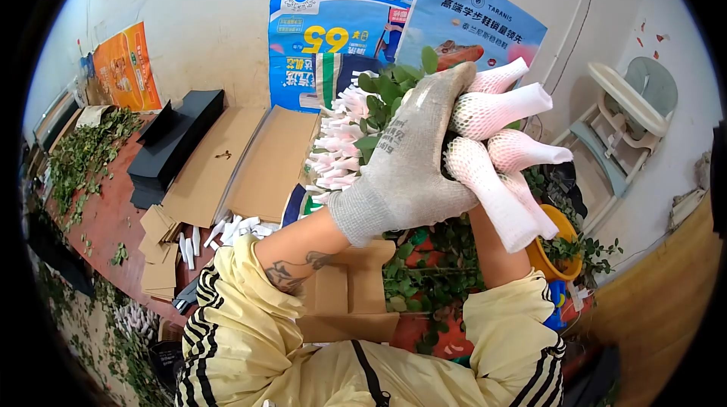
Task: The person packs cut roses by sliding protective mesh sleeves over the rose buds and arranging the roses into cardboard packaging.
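My left hand (pixel 409 153), in a grey work glove, is closed around a bunch of flowers (pixel 503 108) raised in front of me. Each bloom sits in a white foam net sleeve with pale pink showing through, and the sleeve ends point right. Green leaves (pixel 390 89) of the bunch stick out beyond the glove. My right forearm (pixel 500 248) reaches up behind the bunch. The right hand itself is hidden by the blooms and the left glove, so its fingers do not show. Behind the glove lies a pile of more net-sleeved flowers (pixel 337 146).
An open cardboard box (pixel 348 286) stands below my arms, beside loose leafy stems (pixel 432 274). Loose foam sleeves (pixel 235 229), cardboard sheets (pixel 212 157) and black boxes (pixel 178 142) lie on the left of the red table (pixel 106 202). A yellow tub (pixel 572 240) and high chair (pixel 617 127) stand right.
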A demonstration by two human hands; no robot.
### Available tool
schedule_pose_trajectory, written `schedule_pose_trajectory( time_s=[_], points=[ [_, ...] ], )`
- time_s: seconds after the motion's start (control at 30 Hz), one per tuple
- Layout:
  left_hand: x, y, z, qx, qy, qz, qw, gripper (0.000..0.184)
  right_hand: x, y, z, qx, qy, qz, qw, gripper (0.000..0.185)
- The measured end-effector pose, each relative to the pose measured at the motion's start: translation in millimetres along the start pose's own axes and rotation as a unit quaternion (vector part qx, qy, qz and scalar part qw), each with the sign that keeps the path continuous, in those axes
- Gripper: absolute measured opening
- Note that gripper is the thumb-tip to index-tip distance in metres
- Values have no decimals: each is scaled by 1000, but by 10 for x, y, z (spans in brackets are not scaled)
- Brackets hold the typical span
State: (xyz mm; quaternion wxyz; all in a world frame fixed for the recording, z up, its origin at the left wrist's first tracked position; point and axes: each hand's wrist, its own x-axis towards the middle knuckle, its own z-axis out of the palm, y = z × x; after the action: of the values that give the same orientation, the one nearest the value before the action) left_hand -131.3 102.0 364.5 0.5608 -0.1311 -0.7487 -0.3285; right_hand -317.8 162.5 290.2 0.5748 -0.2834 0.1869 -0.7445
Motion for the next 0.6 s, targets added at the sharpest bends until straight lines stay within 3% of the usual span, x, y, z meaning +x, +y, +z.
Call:
schedule_pose_trajectory(
  time_s=[0.13, 0.23, 0.3, 0.4, 0.5, 0.6],
  points=[
    [-12, 19, -11, -85, -5, -56, 995, 93, 48, 32, 140, -142, -39, -12, 989, 52],
    [15, 101, -178, -212, -23, -181, 960, 97, 206, 75, 252, -287, -73, -35, 955, 52],
    [-39, 154, -173, -213, 11, -164, 963, 102, 344, 109, 299, -357, -86, -45, 929, 51],
    [-179, -172, -393, 2, -19, -184, 983, 107, 509, 145, 351, -409, -97, -53, 906, 51],
    [-207, -141, -480, 75, -30, -156, 984, 110, 544, 179, 370, -421, -108, -56, 899, 51],
    [-311, -332, -537, 55, -32, -132, 989, 75, 504, 147, 364, -428, -107, -66, 895, 50]
  ],
)
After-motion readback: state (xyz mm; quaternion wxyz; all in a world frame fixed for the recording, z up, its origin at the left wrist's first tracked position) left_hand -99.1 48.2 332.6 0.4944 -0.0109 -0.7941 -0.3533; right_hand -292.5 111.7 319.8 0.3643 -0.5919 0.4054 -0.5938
